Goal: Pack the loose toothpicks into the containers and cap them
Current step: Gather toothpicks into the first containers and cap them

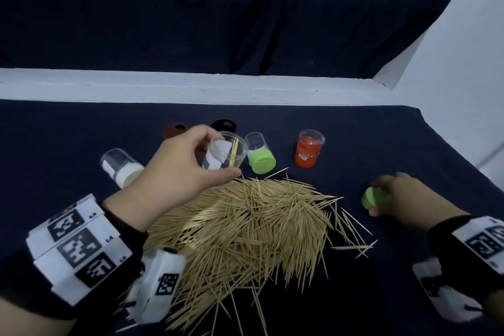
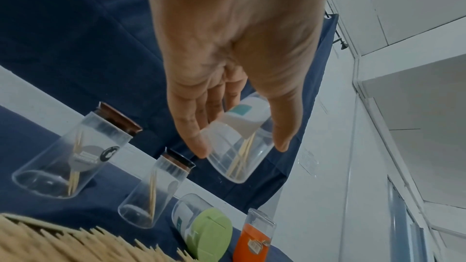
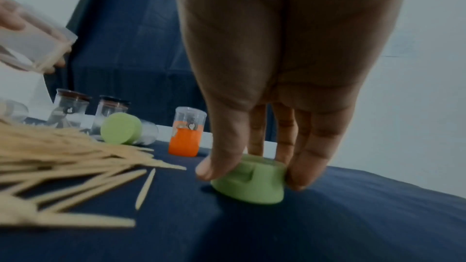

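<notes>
A big heap of loose toothpicks (image 1: pixel 245 226) covers the middle of the dark cloth. My left hand (image 1: pixel 188 161) holds an uncapped clear container (image 1: pixel 227 153) tilted above the heap's far edge, with a few toothpicks inside; in the left wrist view the same clear container (image 2: pixel 237 150) sits between my fingers and thumb. My right hand (image 1: pixel 392 191) grips a loose green cap (image 1: pixel 372 198) lying on the cloth right of the heap. In the right wrist view the thumb and fingers pinch the green cap (image 3: pixel 249 182).
Behind the heap a green-capped container (image 1: pixel 259 154) lies on its side and an orange container (image 1: pixel 308 148) stands. A white-capped container (image 1: pixel 122 168) lies at the left. Two dark-lidded glass jars (image 2: pixel 65 158) stand at the back. A white wall borders the table's far and right edges.
</notes>
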